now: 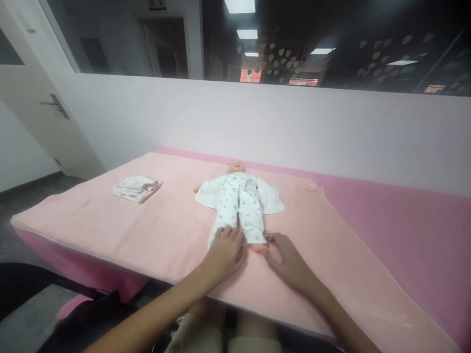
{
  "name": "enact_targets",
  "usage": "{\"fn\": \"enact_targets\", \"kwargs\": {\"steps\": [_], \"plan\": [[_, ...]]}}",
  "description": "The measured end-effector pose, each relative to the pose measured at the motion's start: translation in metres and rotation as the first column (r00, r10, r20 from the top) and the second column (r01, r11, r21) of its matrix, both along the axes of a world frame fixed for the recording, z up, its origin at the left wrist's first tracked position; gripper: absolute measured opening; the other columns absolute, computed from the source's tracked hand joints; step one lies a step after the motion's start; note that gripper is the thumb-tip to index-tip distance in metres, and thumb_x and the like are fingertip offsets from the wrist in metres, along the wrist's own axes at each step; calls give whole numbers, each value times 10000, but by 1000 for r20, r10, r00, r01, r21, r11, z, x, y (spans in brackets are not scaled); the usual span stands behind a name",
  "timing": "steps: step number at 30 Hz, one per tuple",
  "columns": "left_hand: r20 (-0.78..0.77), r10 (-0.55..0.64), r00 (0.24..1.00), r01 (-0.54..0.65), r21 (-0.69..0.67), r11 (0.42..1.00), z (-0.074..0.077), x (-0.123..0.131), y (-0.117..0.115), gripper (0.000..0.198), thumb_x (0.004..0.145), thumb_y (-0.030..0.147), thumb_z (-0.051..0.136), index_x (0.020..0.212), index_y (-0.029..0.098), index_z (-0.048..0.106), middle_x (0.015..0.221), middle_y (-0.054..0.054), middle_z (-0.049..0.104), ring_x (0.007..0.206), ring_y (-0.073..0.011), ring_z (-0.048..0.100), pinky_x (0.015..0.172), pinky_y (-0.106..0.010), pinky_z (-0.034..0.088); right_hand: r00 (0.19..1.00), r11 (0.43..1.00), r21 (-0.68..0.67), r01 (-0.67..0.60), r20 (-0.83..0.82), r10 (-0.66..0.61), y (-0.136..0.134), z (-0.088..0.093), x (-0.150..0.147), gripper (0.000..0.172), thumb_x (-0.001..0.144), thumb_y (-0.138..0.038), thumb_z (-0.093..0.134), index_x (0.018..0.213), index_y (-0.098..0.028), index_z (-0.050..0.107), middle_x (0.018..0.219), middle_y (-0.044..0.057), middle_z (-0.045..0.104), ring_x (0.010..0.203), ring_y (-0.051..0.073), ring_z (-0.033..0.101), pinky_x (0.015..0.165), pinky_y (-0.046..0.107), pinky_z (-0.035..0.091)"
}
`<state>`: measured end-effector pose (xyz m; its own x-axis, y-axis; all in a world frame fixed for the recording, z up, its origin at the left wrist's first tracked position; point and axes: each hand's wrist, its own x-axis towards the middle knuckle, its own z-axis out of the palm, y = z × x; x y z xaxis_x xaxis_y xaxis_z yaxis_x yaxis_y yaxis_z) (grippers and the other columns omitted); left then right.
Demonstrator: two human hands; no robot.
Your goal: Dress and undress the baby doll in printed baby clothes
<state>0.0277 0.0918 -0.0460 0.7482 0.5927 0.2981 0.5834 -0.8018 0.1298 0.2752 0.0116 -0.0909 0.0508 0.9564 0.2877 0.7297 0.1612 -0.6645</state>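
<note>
A baby doll (236, 167) lies on its back with its head away from me. Printed white baby pants (251, 215) cover its legs and reach up over the torso, and a plain white top (272, 197) spreads out at both sides. My left hand (227, 249) is closed around the lower end of the pant leg on the left, hiding that foot. At the other cuff, my right hand (285, 257) grips the hem's outer corner between thumb and fingers, beside the doll's bare foot (258, 248).
Folded white cloths (138, 189) lie to the left on a peach blanket (176, 215). Under it is a pink tabletop (405, 230) against a white wall with a window above. A dark chair (84, 318) stands at the lower left.
</note>
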Motion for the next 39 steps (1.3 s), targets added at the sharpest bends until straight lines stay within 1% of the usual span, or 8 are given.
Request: {"fn": "enact_targets", "kwargs": {"steps": [4, 9, 14, 20, 29, 34, 36, 39], "plan": [[-53, 17, 998, -14, 42, 999, -12, 27, 19, 171, 928, 99, 492, 1042, 181, 591, 1037, -138, 672, 988, -343, 552, 848, -496, 397, 992, 998, -69, -13, -127, 4, 7, 4, -6, 321, 975, -478, 660, 1182, -235, 638, 1153, 70, 684, 1096, 268, 636, 981, 451, 510], [81, 55, 995, -50, -60, 997, -7, 22, 16, 104, 895, 136, 539, 945, 227, 545, 933, -90, 684, 943, -312, 562, 863, -475, 388, 965, 995, -91, -26, -261, 1, 4, 19, -12, 282, 940, -468, 706, 985, -219, 582, 821, -16, 605, 778, 189, 594, 729, 320, 480], [159, -2, 987, 24, -136, 990, 4, 5, -8, 173, 834, 151, 544, 990, 221, 513, 968, -50, 687, 922, -267, 574, 933, -457, 387, 962, 999, -4, -39, -271, 36, -10, 33, -17, 71, 922, -223, 588, 981, -229, 548, 894, 6, 621, 818, 194, 602, 737, 315, 486], [164, -96, 982, 135, -246, 960, 13, -22, -16, 123, 919, 215, 572, 1041, 228, 569, 1093, -63, 671, 1032, -277, 562, 933, -427, 412, 998, 997, 45, -63, 24, 62, -31, 30, -17, 279, 836, -88, 530, 1065, -244, 559, 932, 31, 603, 854, 237, 594, 779, 385, 498], [280, -3, 960, 79, -260, 962, 17, -50, 16, 191, 1037, 335, 531, 1185, 232, 597, 1280, -98, 641, 1175, -284, 551, 1010, -437, 425, 995, 989, 137, 52, 75, -63, -3, 44, -24, 191, 980, -302, 595, 1165, -260, 575, 1125, 100, 653, 1047, 297, 640, 893, 464, 539], [214, 392, 895, -294, -379, 877, -4, -45, 48, 480, 980, 664, 541, 1002, 185, 569, 1019, -106, 652, 948, -296, 568, 878, -468, 440, 964, 958, -112, 262, 65, -256, 40, 30, -21, 513, 850, -654, 756, 1083, -212, 640, 926, 107, 722, 762, 286, 693, 607, 384, 528], [179, 399, 899, -286, -448, 847, -9, -43, 57, 550, 935, 747, 553, 912, 197, 569, 945, -81, 653, 926, -291, 575, 901, -479, 426, 989, 955, -263, 139, -18, -149, 50, 29, -17, 501, 860, -678, 741, 1018, -205, 692, 904, 109, 753, 726, 279, 712, 598, 381, 538], [179, 349, 920, -215, -513, 831, -12, -37, 63, 593, 883, 796, 581, 853, 204, 593, 931, -78, 675, 971, -309, 590, 945, -496, 409, 977, 932, -349, -101, -214, 25, 58, 38, -18, 536, 913, -630, 722, 1273, -232, 717, 1273, 124, 752, 1126, 332, 732, 913, 482, 592]]}}
